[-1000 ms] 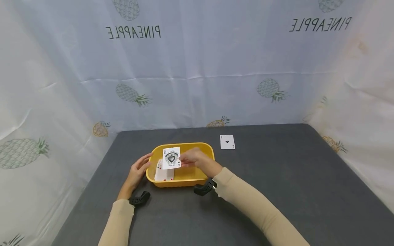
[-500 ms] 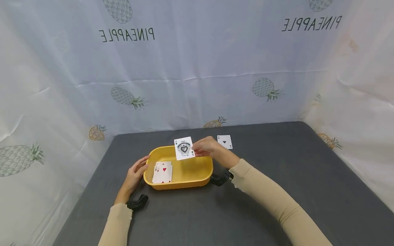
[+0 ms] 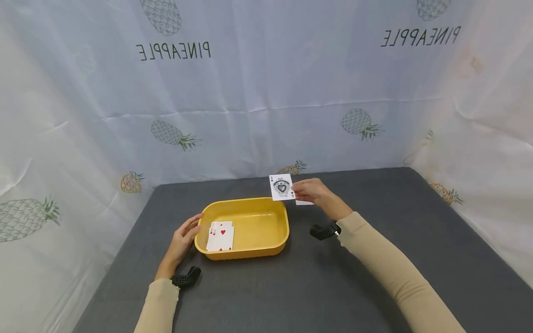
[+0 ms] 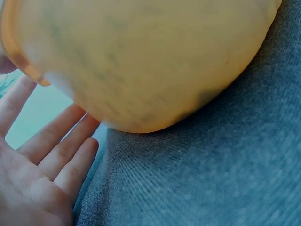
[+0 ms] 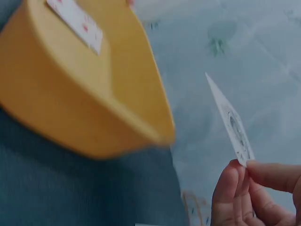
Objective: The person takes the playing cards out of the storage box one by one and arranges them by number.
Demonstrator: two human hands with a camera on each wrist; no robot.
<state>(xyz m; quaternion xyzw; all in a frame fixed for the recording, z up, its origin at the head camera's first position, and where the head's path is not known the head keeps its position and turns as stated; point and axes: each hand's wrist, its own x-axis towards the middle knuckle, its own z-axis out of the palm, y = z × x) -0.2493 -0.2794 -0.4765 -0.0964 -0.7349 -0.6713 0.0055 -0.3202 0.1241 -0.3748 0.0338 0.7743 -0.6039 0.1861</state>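
Between thumb and fingertips, my right hand (image 3: 314,192) pinches a playing card (image 3: 281,187), the ace of spades, by its right edge. The card is up in the air beyond the back right corner of a yellow plastic tub (image 3: 241,253), its face toward the head camera. In the right wrist view the card (image 5: 233,125) appears almost edge-on. My left hand (image 3: 182,238) rests against the tub's left end; in the left wrist view its fingers (image 4: 51,136) are fairly straight along the outer wall. Inside the tub, at left, several overlapping playing cards (image 3: 220,238) lie face up, a heart card on top.
Another playing card (image 3: 305,202) lies on the dark grey table (image 3: 266,296), mostly hidden behind the right hand. White cloth (image 3: 258,138) printed with pineapples hangs along the back and both sides of the table.
My right hand has carried the ace of spades from above the tub to the right and back, uncovering the cards inside. My left hand has stayed at the tub's left end.
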